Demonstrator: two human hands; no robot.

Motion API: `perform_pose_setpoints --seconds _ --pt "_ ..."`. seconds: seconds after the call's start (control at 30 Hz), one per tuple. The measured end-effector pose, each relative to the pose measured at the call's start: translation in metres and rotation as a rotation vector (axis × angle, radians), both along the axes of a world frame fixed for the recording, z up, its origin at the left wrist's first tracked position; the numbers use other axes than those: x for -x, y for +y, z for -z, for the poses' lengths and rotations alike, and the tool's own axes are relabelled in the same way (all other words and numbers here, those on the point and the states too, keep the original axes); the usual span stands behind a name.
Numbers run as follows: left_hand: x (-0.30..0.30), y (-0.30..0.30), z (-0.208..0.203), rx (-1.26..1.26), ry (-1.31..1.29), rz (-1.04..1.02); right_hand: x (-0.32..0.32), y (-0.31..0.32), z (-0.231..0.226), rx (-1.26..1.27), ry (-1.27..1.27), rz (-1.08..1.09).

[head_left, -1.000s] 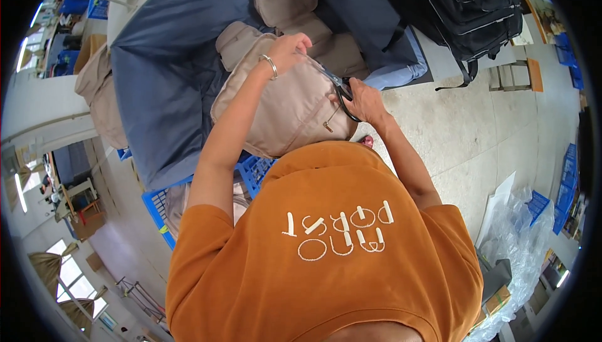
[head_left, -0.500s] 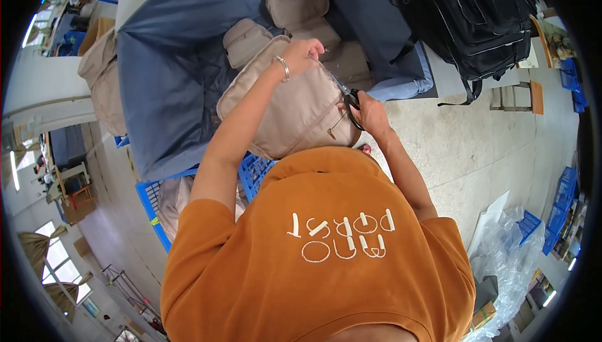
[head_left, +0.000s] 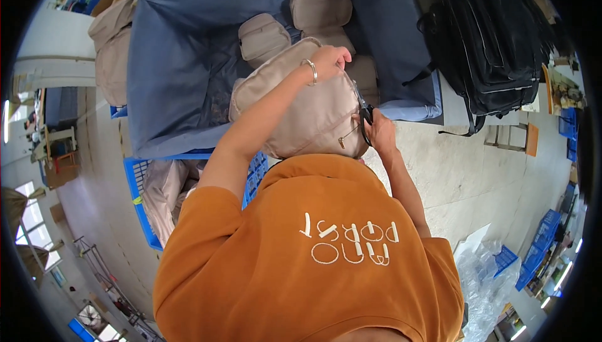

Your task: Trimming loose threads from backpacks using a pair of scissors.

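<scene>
A beige fabric bag (head_left: 295, 113) with a zip pull hanging at its right side leans against my body over the near edge of a blue-lined bin (head_left: 169, 72). My left hand (head_left: 329, 64), a bracelet at its wrist, is closed in a pinch at the bag's upper right edge; any thread between the fingertips is too small to see. Black-handled scissors (head_left: 365, 115) are in my right hand (head_left: 382, 134), blades pointing up along the bag's right edge, toward the left hand. How far the blades are apart is hard to make out.
More beige bags (head_left: 321, 8) lie inside the bin. At the right, a black backpack (head_left: 489, 47) rests on a pale surface. A blue crate (head_left: 139, 201) holding beige fabric stands at my left. Clear plastic wrapping (head_left: 483, 285) lies at the lower right.
The whole view has shifted, so bin, bag and hands appear further right. Both hands keep their hold; the scissors stay beside the bag's right edge, now pointing more steeply up.
</scene>
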State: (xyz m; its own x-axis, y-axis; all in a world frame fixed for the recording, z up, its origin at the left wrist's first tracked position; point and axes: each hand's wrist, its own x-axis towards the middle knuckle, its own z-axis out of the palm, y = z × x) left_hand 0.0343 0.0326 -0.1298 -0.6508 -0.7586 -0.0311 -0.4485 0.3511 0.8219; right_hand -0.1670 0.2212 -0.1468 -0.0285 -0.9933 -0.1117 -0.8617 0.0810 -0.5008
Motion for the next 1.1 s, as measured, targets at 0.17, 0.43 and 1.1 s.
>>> perform_pose_setpoints --seconds 0.17,0.43,1.1 --pt "-0.005 0.009 0.002 0.062 0.153 -0.122 0.014 -0.001 0.042 0.041 -0.226 0.207" --pt "-0.084 -0.040 0.042 -0.012 0.141 -0.706 -0.003 -0.006 0.020 0.011 -0.237 0.242" --pt "-0.019 -0.016 -0.020 -0.277 0.048 -0.225 -0.044 -0.082 -0.037 0.338 -0.746 0.281"
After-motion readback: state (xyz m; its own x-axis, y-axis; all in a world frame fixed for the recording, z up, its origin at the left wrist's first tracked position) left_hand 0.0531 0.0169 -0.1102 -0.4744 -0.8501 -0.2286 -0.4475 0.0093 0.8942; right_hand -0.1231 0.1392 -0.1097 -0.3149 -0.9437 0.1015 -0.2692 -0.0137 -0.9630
